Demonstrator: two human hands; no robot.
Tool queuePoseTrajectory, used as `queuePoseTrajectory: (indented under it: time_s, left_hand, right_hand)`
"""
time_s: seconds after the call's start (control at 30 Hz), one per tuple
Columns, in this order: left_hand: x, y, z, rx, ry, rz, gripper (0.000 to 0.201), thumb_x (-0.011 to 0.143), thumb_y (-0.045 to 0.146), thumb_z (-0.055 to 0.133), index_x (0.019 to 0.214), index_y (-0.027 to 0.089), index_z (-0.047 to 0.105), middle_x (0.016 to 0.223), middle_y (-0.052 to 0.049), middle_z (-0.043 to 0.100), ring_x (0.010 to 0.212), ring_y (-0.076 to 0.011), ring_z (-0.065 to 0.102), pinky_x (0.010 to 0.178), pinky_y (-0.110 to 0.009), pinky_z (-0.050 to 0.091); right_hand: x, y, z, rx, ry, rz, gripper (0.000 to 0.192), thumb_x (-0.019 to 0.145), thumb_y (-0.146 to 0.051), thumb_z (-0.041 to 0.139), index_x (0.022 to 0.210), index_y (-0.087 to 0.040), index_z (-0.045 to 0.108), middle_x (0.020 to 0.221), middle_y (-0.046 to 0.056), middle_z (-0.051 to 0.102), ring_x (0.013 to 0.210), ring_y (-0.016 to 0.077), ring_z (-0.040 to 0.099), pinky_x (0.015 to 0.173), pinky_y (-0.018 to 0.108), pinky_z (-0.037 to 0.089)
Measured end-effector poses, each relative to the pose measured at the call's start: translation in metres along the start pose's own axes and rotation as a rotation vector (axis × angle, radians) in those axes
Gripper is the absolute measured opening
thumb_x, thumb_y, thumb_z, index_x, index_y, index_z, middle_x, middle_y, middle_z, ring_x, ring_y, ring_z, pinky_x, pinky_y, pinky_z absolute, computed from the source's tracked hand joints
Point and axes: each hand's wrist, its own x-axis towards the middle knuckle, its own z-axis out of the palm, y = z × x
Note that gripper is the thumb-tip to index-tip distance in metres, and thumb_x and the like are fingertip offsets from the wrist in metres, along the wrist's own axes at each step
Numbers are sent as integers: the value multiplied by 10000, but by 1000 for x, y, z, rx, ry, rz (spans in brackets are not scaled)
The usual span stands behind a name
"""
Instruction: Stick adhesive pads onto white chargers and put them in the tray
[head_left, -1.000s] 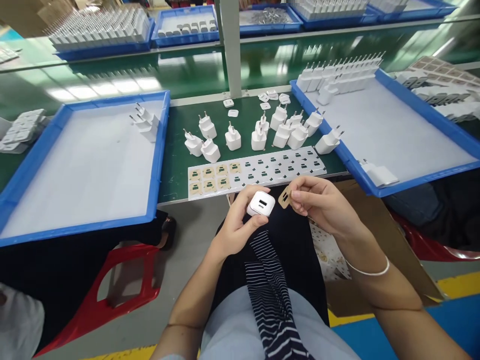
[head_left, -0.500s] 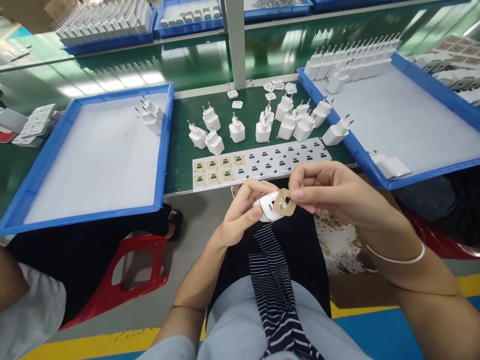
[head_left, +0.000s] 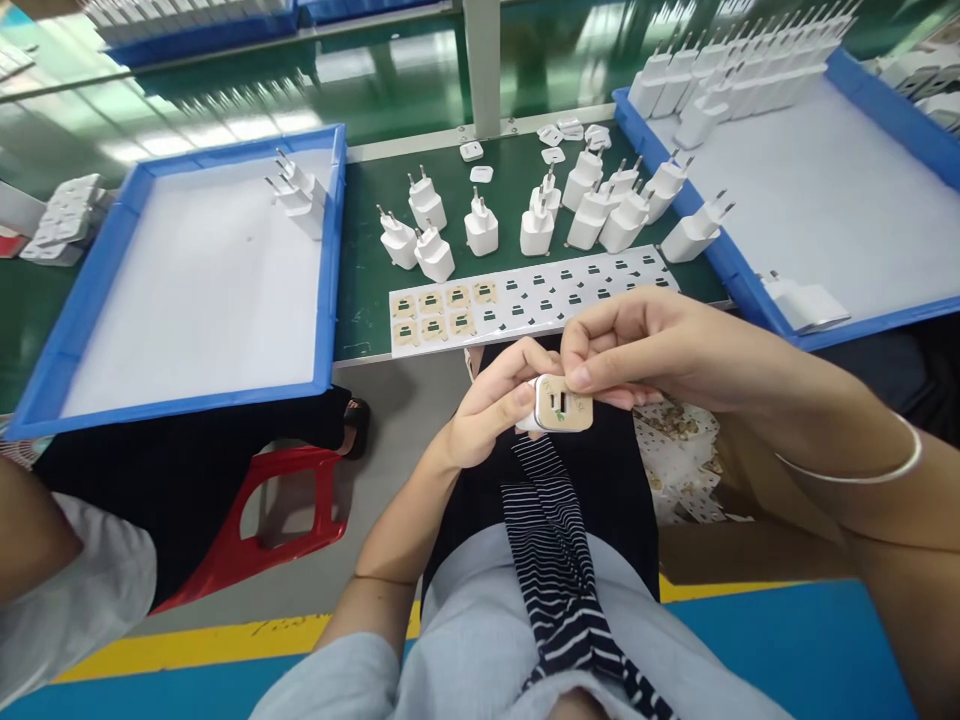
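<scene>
The left grip (head_left: 489, 410) clasps the white, block-shaped plastic charger (head_left: 529, 417) just near of the green desk (head_left: 361, 290), port face upward. The right grip (head_left: 649, 350) pinches the tan, rounded-rectangular sticker (head_left: 577, 411) on it, long axis left-right.

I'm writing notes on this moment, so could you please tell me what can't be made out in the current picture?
All in the head view:
Held charger: its rear end, hidden by the left hand.
Tan sticker: its faint markings, too small to read.
White sheet: part of its lower right, covered by the right hand.
Blue tray on the right: its far right, cut off by the picture's edge.
</scene>
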Motion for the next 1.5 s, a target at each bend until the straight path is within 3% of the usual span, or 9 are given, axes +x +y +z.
queuePoseTrajectory:
  time_s: [0.53, 1.27, 1.5]
  left_hand:
    - [-1, 3, 2, -31, -8, -18, 285, 1000, 483, 537, 1036, 200, 547, 787, -16, 570, 551, -93, 500, 458, -213, 360]
    - [-2, -2, -1, -4, -7, -10, 279, 1007, 468, 531, 1059, 194, 528, 773, -8, 562, 571, -96, 492, 481, -208, 344]
    - [-3, -1, -2, 18, -11, 9, 233, 1020, 422, 513, 1090, 201, 538, 857, -23, 546, 598, -91, 496, 490, -217, 334]
  right_hand:
    - [0, 3, 2, 21, 26, 2, 182, 841, -170, 741, 677, -155, 663, 508, -32, 575, 424, 40, 436, 402, 199, 293]
    - [0, -1, 8, -129, 122, 36, 194, 776, -120, 734, 637, -164, 606, 488, -45, 567, 428, 38, 450, 404, 185, 286]
    - [2, -3, 10, -185, 146, 40, 197, 768, -110, 719, 627, -165, 593, 486, -37, 569, 433, 47, 457, 410, 191, 292]
